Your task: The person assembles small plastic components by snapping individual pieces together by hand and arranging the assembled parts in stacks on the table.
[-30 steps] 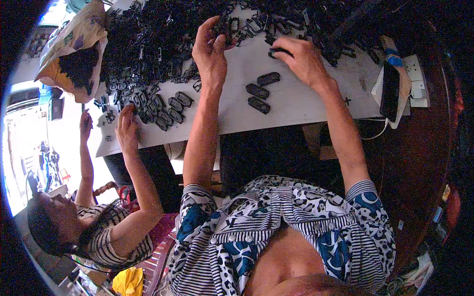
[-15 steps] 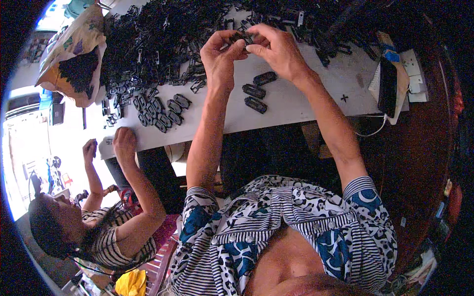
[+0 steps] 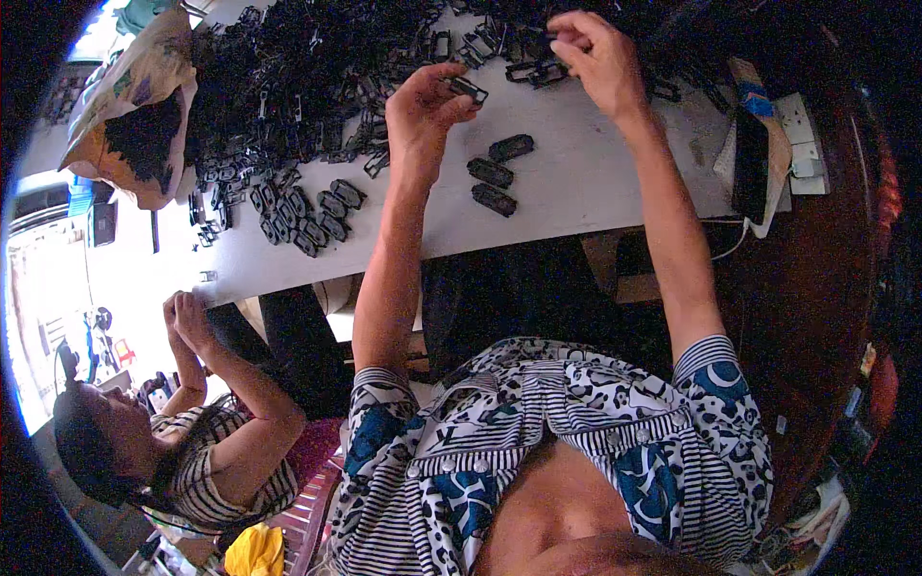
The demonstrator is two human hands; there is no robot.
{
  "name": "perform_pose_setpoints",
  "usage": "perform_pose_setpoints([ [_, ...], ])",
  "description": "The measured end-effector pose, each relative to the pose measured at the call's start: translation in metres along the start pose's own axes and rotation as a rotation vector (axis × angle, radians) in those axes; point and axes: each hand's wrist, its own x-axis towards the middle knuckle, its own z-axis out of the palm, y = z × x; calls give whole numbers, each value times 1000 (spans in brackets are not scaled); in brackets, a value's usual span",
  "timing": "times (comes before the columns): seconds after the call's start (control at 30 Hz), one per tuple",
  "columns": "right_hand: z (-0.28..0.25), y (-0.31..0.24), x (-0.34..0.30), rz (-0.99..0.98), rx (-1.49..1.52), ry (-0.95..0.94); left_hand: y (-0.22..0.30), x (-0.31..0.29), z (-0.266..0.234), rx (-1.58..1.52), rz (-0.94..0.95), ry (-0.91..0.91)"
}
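Observation:
My left hand (image 3: 418, 120) pinches a small black plastic frame (image 3: 468, 90) with an open middle, held above the white table (image 3: 403, 226). Off to the right, my right hand (image 3: 603, 69) is at the near edge of a large heap of black plastic parts (image 3: 288, 67). Its thumb and fingers are curled toward each other beside a dark part, and what lies between them is too dark to make out. Below my hands, three oblong black pieces (image 3: 492, 173) lie on the table in a loose column. Several similar pieces (image 3: 298, 216) are grouped farther left.
A co-worker in a striped top (image 3: 216, 451) sits at the left, both hands (image 3: 184, 322) together near the table's edge. An open bag (image 3: 134, 115) stands at the far left. At the right are a dark device (image 3: 752, 163) with a white cable and a power strip (image 3: 805, 144).
My hands have parted: the right has moved away to the right and farther off to the heap, while the left keeps the black frame. The co-worker's hands have come together.

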Motion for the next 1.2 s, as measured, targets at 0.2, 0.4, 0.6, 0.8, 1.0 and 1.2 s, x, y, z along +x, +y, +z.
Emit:
perform_pose_setpoints([
  [0.2, -3, 0, -28, -219, -448, -188, -10, -2, 3, 628, 201, -52],
  [0.4, 6, -6, -27, -270, -644, -142, -14, -2, 7, 919, 316, -97],
  [0.6, -12, -15, -32, -344, -532, -223, -8, -5, 1, 864, 271, -114],
  [0.8, -19, -13, -50, -337, -468, -187, -11, -5, 0, 849, 294, -101],
  [1.0, -1, -37, -64, 125, -703, -126, -12, -6, 2, 859, 251, -88],
  [1.2, 1, -27, -59, -4, -672, -154, -14, -4, 8, 858, 291, -64],
])
